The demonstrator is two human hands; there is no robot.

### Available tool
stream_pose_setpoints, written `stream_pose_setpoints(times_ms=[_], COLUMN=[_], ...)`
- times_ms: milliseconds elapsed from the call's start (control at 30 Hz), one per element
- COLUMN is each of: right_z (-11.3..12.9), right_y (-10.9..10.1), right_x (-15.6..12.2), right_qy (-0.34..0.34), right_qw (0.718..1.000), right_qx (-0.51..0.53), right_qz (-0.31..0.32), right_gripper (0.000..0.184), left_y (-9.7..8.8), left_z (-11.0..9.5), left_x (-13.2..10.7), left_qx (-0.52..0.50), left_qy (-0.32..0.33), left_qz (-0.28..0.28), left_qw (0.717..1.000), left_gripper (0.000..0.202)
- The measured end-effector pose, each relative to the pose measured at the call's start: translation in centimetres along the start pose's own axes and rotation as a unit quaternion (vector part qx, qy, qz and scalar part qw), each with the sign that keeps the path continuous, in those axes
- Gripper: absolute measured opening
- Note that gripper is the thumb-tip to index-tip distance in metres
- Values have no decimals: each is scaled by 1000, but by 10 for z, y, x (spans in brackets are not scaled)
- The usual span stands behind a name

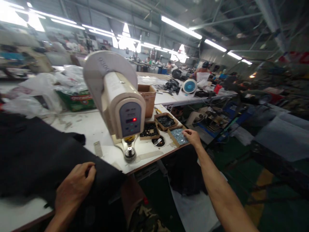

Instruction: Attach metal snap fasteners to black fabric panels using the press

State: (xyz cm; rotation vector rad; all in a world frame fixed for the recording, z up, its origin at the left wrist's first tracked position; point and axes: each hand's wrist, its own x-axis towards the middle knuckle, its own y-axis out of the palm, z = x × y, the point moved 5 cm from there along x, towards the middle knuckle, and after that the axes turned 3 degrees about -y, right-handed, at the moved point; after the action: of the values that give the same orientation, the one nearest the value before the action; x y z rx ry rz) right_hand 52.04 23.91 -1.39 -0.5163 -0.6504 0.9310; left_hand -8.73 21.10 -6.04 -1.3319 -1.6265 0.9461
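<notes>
My left hand lies on a wide sheet of black fabric, its thumb and fingers curled together at the cloth. To the right, my right hand reaches to a shallow cardboard box of small silvery metal pieces. Its fingertips are pinched together at the box's right side, and what is between them is too small to see. Between my hands stands a cream press machine with a red-lit display. Below its head sits a round metal die.
Two more shallow boxes, one of black and brassy bits and one of dark pieces, stand beside the machine. Behind them is a tall cardboard box. A round hole in the tabletop holds small parts. Dark cloth hangs below the table edge.
</notes>
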Motion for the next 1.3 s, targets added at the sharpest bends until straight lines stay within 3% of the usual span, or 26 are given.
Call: stream_pose_setpoints(times_ms=[100, 200, 300, 433, 533, 633, 800, 1300], right_z=[4, 22, 60, 123, 162, 183, 194, 191], right_y=[1, 20, 60, 131, 176, 202, 218, 222], right_x=[-3, -14, -46, -99, -125, -134, -134, -134], right_qy=[7, -7, -8, 11, 8, -3, -19, -7], right_qw=[999, 994, 973, 926, 897, 891, 887, 863], right_qx=[44, 106, 227, 355, 399, 402, 386, 397], right_qz=[-25, -24, 28, 124, 189, 212, 252, 313], right_gripper=[45, 50, 51, 42, 35, 33, 30, 22], left_y=[-14, -16, -15, -13, -13, -13, -13, -11], left_z=[-18, -18, -15, -12, -12, -12, -12, -11], left_x=[-6, -8, -10, -12, -11, -11, -10, -9], left_qx=[25, 26, 21, 15, 12, 13, 10, 24], left_qy=[-8, -6, 2, 3, 4, 2, 5, 4], left_qz=[-21, -39, -52, -57, -56, -56, -56, -57], left_qw=[999, 999, 998, 998, 998, 998, 998, 998], left_gripper=[29, 25, 22, 21, 20, 19, 20, 24])
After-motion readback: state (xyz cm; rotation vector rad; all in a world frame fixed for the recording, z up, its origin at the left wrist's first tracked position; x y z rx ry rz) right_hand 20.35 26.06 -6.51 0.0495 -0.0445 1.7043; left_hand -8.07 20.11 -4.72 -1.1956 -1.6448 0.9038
